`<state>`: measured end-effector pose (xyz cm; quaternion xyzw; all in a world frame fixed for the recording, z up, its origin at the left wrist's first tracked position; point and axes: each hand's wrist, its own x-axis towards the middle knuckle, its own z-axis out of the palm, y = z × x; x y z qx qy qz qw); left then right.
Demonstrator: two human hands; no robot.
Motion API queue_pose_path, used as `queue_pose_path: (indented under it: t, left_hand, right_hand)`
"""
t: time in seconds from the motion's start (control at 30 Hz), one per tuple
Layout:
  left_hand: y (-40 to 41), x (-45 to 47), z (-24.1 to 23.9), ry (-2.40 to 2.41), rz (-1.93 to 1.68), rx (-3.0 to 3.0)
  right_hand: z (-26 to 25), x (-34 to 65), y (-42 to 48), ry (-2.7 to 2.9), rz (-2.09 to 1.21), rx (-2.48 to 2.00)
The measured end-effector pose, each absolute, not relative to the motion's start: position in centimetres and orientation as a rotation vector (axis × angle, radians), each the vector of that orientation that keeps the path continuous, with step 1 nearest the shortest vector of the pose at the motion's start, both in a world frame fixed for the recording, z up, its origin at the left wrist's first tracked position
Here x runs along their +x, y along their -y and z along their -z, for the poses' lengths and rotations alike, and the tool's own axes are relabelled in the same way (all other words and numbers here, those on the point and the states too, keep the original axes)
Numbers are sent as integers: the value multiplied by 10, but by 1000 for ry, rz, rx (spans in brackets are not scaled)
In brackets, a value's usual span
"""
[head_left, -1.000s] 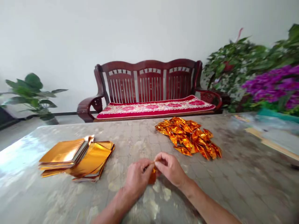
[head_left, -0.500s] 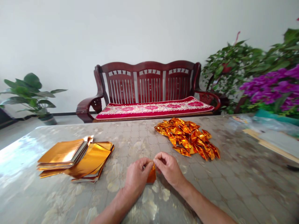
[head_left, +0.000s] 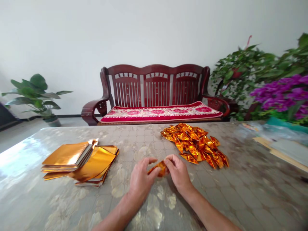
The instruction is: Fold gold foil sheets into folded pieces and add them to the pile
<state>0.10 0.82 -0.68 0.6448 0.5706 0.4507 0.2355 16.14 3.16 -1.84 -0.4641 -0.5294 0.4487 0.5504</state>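
Note:
A small folded piece of gold foil paper [head_left: 160, 168] lies crosswise between my hands, just above the tabletop. My left hand [head_left: 141, 179] pinches its left part with curled fingers, and my right hand [head_left: 178, 171] grips its right end, covering part of it. Beyond my right hand lies a loose heap of folded orange-gold foil pieces [head_left: 194, 145], not touching it. To my left stand two stacks of square gold foil sheets [head_left: 66, 154] [head_left: 96, 162], slightly overlapping.
The marble-patterned table [head_left: 134, 141] stretches across the view, with clear plastic and a flat board [head_left: 286, 150] at its right end. Beyond its far edge stand a dark red wooden bench [head_left: 156, 86], a potted plant [head_left: 36, 93], and a leafy plant with purple flowers [head_left: 271, 86].
The foil piece has gone from hanging down below my fingers to lying crosswise and longer between my hands. My hands have moved slightly apart.

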Motion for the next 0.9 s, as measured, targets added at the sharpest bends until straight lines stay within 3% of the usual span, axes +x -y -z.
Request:
queue_pose_path:
  t: [0.17, 0.37, 0.9]
  left_hand:
    - [-5, -2, 20, -1579, -1589, 1533]
    - [-6, 6, 25, -1411, -1569, 1254]
    - [-14, 4, 20, -1395, -1392, 1316]
  right_hand:
    - [19, 172, -43, 916, -910, -1098]
    - [23, 169, -38, 909, -926, -1054]
    - [27, 161, -31, 1005, -1100, -1030]
